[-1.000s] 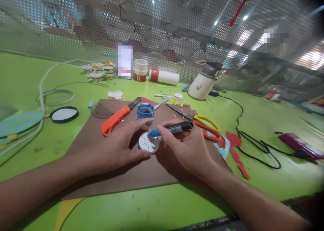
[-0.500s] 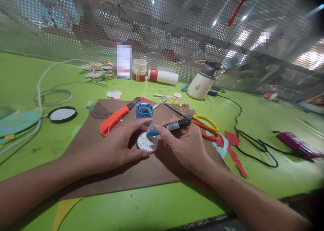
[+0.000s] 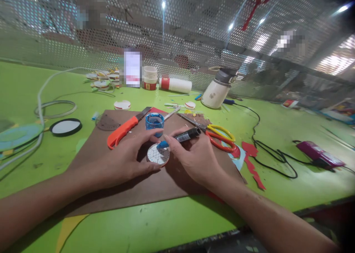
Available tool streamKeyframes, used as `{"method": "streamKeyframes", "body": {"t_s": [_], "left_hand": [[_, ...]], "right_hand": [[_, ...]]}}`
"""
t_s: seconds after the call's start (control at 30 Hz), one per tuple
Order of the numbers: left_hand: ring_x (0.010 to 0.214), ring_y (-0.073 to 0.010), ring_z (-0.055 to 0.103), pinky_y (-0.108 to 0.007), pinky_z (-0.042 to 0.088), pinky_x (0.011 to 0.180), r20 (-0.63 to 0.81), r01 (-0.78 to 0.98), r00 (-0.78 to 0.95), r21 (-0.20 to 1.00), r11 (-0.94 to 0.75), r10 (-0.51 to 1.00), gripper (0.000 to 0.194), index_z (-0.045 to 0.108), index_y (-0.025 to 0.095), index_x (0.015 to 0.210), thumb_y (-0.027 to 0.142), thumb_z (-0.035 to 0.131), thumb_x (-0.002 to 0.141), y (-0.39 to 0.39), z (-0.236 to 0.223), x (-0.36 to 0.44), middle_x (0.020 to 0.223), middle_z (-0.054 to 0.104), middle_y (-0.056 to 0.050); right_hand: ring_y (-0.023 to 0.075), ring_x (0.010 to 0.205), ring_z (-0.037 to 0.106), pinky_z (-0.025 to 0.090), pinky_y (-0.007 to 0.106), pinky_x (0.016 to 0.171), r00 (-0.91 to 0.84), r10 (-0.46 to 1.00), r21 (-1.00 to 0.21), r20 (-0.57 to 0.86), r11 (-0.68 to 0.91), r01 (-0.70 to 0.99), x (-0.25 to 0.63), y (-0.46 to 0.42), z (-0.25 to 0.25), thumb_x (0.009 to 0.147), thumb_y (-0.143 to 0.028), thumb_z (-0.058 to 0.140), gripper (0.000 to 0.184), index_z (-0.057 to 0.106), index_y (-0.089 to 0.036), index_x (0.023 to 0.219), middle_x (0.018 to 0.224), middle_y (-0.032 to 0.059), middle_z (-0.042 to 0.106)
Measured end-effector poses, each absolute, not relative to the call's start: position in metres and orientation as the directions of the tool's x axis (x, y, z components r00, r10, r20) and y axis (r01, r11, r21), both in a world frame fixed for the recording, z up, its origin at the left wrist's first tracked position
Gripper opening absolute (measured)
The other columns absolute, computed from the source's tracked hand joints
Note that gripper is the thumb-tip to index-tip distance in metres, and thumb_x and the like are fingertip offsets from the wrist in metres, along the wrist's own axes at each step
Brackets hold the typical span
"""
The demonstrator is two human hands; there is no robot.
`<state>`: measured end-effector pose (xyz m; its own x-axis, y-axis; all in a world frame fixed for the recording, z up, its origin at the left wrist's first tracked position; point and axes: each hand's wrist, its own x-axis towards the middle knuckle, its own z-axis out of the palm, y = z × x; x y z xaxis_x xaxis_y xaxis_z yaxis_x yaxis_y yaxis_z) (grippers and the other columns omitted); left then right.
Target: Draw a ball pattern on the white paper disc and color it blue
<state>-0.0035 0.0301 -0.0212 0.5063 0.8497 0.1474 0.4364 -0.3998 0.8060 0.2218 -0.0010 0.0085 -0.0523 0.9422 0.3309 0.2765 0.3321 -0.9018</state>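
Between thumb and fingers, my left hand (image 3: 126,155) grips a small round white disc (image 3: 158,156) marked with dark lines and dots, its edge reddish. A black marker pen (image 3: 183,136) with a blue front end is pinched in my right hand (image 3: 195,153). Its tip meets or nearly meets the top of the disc; I cannot tell which. Both hands are over a brown board (image 3: 133,197). Just behind the disc stands a blue-stained jar (image 3: 154,123). An orange-handled knife (image 3: 123,132) lies to the left, and scissors (image 3: 222,136) with yellow and orange handles lie to the right.
A clear protractor (image 3: 108,122) lies on the board's far left. Farther back on the green table (image 3: 130,231) are paper cups (image 3: 177,85), a phone (image 3: 132,68) and a white jug (image 3: 216,90). Red scraps (image 3: 253,164) and a purple device (image 3: 318,155) with black cable are at right.
The whole view has shifted slightly, with things appearing a little farther left. Both hands keep the same hold, and the marker tip stays at the disc's upper part.
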Motion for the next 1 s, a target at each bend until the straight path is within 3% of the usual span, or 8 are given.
{"method": "streamKeyframes", "body": {"t_s": [0.13, 0.23, 0.4, 0.53, 0.63, 0.8, 1.0], "left_hand": [[0.146, -0.0461, 0.075, -0.064, 0.060, 0.128, 0.087, 0.458, 0.470, 0.826, -0.327, 0.878, 0.075, 0.075, 0.029, 0.148, 0.060, 0.091, 0.082, 0.027, -0.019, -0.003, 0.156, 0.080, -0.013], [0.140, -0.0459, 0.076, -0.064, 0.060, 0.126, 0.097, 0.467, 0.472, 0.815, -0.342, 0.876, 0.080, 0.072, 0.029, 0.154, 0.061, 0.091, 0.084, 0.025, -0.016, -0.002, 0.148, 0.083, -0.012], [0.143, -0.0454, 0.075, -0.062, 0.059, 0.128, 0.161, 0.431, 0.494, 0.808, -0.402, 0.855, 0.083, 0.071, 0.032, 0.161, 0.057, 0.095, 0.086, 0.024, -0.020, -0.008, 0.152, 0.083, -0.012], [0.153, -0.0443, 0.073, -0.060, 0.059, 0.133, 0.163, 0.398, 0.550, 0.812, -0.428, 0.819, 0.096, 0.057, 0.035, 0.181, 0.057, 0.095, 0.095, 0.027, -0.026, -0.017, 0.164, 0.079, -0.013], [0.161, -0.0446, 0.070, -0.060, 0.057, 0.137, 0.143, 0.350, 0.562, 0.851, -0.391, 0.815, 0.092, 0.058, 0.032, 0.179, 0.055, 0.094, 0.097, 0.028, -0.026, -0.017, 0.171, 0.075, -0.015], [0.161, -0.0465, 0.070, -0.061, 0.058, 0.136, 0.111, 0.358, 0.529, 0.870, -0.339, 0.842, 0.094, 0.060, 0.029, 0.174, 0.060, 0.093, 0.093, 0.028, -0.020, -0.008, 0.162, 0.082, -0.015], [0.152, -0.0470, 0.074, -0.065, 0.056, 0.135, 0.085, 0.422, 0.483, 0.850, -0.316, 0.872, 0.099, 0.061, 0.028, 0.172, 0.060, 0.096, 0.085, 0.027, -0.017, -0.005, 0.158, 0.082, -0.015]], "right_hand": [[0.0172, 0.054, 0.068, 0.059, 0.030, 0.055, 0.050, 0.923, -0.910, 0.381, 0.365, 0.199, 0.224, -0.004, 0.019, 0.096, -0.044, 0.087, 0.026, 0.078, -0.024, 0.082, 0.060, -0.0027, 0.071], [0.0173, 0.055, 0.067, 0.063, 0.032, 0.058, 0.133, 0.878, -0.880, 0.461, 0.432, 0.197, 0.226, -0.006, 0.025, 0.097, -0.039, 0.089, 0.023, 0.081, -0.025, 0.080, 0.060, -0.0030, 0.069], [0.0183, 0.055, 0.067, 0.065, 0.032, 0.058, 0.033, 0.920, -0.909, 0.391, 0.380, 0.172, 0.228, -0.005, 0.024, 0.097, -0.043, 0.091, 0.031, 0.079, -0.026, 0.075, 0.055, -0.0034, 0.064], [0.0142, 0.050, 0.058, 0.062, 0.029, 0.055, -0.012, 0.936, -0.924, 0.353, 0.351, 0.152, 0.228, -0.004, 0.022, 0.095, -0.040, 0.093, 0.025, 0.079, -0.024, 0.081, 0.057, -0.0050, 0.064], [0.0121, 0.048, 0.053, 0.057, 0.027, 0.052, -0.029, 0.941, -0.926, 0.338, 0.338, 0.167, 0.228, -0.005, 0.022, 0.094, -0.038, 0.091, 0.020, 0.082, -0.023, 0.086, 0.058, -0.0060, 0.064], [0.0137, 0.052, 0.056, 0.056, 0.028, 0.054, -0.066, 0.956, -0.935, 0.286, 0.294, 0.199, 0.230, -0.006, 0.025, 0.094, -0.043, 0.091, 0.024, 0.082, -0.022, 0.086, 0.058, -0.0049, 0.064], [0.0148, 0.054, 0.061, 0.053, 0.027, 0.053, -0.071, 0.967, -0.942, 0.244, 0.254, 0.221, 0.230, -0.009, 0.030, 0.089, -0.030, 0.085, 0.010, 0.078, -0.023, 0.088, 0.060, -0.0050, 0.066]]}}
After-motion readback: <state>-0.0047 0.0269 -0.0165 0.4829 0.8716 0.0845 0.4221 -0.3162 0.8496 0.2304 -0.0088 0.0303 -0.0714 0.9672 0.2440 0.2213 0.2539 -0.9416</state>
